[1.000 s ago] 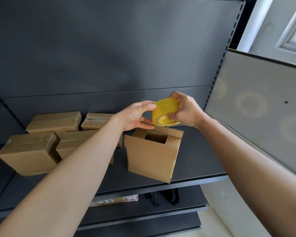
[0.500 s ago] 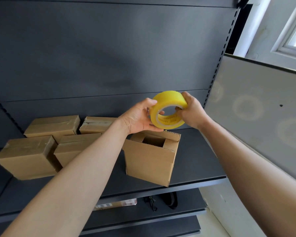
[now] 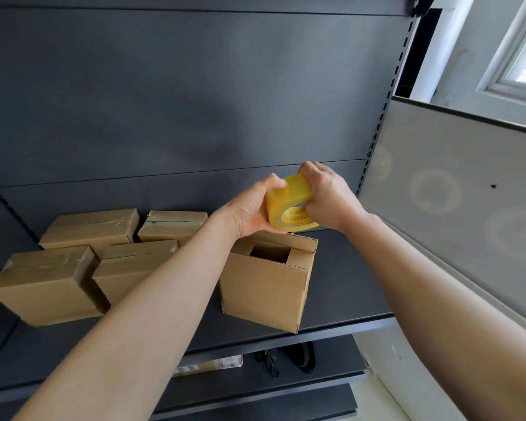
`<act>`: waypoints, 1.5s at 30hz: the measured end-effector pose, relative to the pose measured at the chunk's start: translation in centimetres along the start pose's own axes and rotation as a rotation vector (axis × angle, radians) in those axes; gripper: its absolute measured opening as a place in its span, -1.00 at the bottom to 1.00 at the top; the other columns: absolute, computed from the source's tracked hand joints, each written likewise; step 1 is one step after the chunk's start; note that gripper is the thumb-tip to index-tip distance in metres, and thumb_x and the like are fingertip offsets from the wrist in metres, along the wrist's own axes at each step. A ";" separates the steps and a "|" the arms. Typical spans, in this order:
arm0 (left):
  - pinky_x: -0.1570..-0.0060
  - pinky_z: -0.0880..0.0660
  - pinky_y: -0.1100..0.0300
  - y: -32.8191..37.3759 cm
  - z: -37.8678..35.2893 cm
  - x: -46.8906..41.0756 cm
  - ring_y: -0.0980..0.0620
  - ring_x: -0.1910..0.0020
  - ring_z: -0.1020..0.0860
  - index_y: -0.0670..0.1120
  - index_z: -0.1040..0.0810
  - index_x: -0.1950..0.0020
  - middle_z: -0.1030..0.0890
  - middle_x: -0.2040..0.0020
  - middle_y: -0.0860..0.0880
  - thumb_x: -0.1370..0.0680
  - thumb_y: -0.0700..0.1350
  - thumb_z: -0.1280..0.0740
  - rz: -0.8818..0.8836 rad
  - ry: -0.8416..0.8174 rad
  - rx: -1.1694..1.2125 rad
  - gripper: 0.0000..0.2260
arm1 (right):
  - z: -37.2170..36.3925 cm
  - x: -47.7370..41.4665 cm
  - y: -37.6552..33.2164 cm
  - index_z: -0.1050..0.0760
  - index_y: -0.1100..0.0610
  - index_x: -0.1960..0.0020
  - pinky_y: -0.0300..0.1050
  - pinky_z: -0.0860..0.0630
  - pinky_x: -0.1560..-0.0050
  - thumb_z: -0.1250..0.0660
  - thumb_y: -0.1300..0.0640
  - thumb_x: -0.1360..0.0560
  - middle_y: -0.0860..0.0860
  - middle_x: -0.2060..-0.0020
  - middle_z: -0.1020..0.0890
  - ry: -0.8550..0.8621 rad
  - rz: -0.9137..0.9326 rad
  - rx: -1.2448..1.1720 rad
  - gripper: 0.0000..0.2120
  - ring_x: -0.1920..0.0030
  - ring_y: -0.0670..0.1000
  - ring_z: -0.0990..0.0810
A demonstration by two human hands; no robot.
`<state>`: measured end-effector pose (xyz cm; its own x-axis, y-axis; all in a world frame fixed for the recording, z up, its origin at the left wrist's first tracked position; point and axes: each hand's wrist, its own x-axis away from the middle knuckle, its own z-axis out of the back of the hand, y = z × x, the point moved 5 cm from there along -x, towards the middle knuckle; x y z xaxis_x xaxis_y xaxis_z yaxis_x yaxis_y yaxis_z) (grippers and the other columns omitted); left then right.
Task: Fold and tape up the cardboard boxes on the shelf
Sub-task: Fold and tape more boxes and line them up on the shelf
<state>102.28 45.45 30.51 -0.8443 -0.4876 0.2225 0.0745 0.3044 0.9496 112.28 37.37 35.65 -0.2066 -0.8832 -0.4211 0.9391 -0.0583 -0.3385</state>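
An unsealed cardboard box (image 3: 264,287) is standing upright near the front edge of the shelf (image 3: 346,290), its long axis running vertical and its half-folded top gaping upward. Just above it, the left hand (image 3: 249,211) and right hand (image 3: 325,199) are each closing a grip round the yellow tape roll (image 3: 289,199), its core facing the camera. A careless nudge is likely to tip the box off, and loose flaps risk springing open. Taped boxes (image 3: 46,287) are lying farther back, left.
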 end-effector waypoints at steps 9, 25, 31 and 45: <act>-0.08 -0.48 -0.30 0.4 -0.7 -0.3 -0.15 -0.04 -0.56 -0.10 -0.58 0.07 -0.61 0.09 -0.16 -0.51 -0.04 -0.22 -0.129 -0.160 0.300 -0.81 | 1.0 0.6 4.6 -0.42 0.10 0.17 -0.13 -0.46 0.26 -0.27 0.39 -0.36 -0.01 0.31 -0.51 0.274 -0.381 -0.666 -0.80 0.29 -0.04 -0.50; -0.14 -0.49 -0.25 1.2 -5.1 -2.4 -0.18 -0.16 -0.57 -0.14 -0.46 -0.30 -0.57 -0.20 -0.20 -0.53 0.03 -0.27 0.039 0.057 -0.184 -0.60 | 1.7 1.5 3.8 -0.45 0.32 -0.05 -0.05 -0.32 0.16 -0.30 0.36 -0.29 0.21 0.05 -0.50 0.196 -0.009 0.073 -0.68 0.01 0.23 -0.47; -0.10 -0.47 -0.23 0.4 -6.1 -3.5 -0.13 0.08 -0.56 -0.05 -0.52 -0.07 -0.54 0.08 -0.13 -0.55 0.10 -0.22 0.048 -0.044 0.071 -0.74 | 3.2 2.7 7.9 -0.39 0.06 0.07 -0.36 -0.36 0.30 -0.33 0.29 -0.31 -0.16 0.27 -0.50 0.344 -0.269 -0.448 -0.74 0.27 -0.21 -0.49; -0.21 -0.42 -0.28 -1.1 -10.8 -6.9 -0.23 -0.20 -0.52 -0.11 -0.45 -0.21 -0.51 -0.27 -0.24 -0.52 -0.07 -0.27 0.138 -0.068 -0.116 -0.72 | 3.8 5.0 11.6 -0.48 0.24 0.10 -0.11 -0.35 0.27 -0.23 0.14 -0.20 -0.01 0.23 -0.47 0.339 -0.215 -0.142 -0.70 0.26 0.11 -0.46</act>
<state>113.72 39.66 30.28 -0.8555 -0.3896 0.3410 0.2497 0.2665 0.9310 123.24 30.51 32.83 -0.4942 -0.6538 -0.5730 0.8226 -0.1384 -0.5515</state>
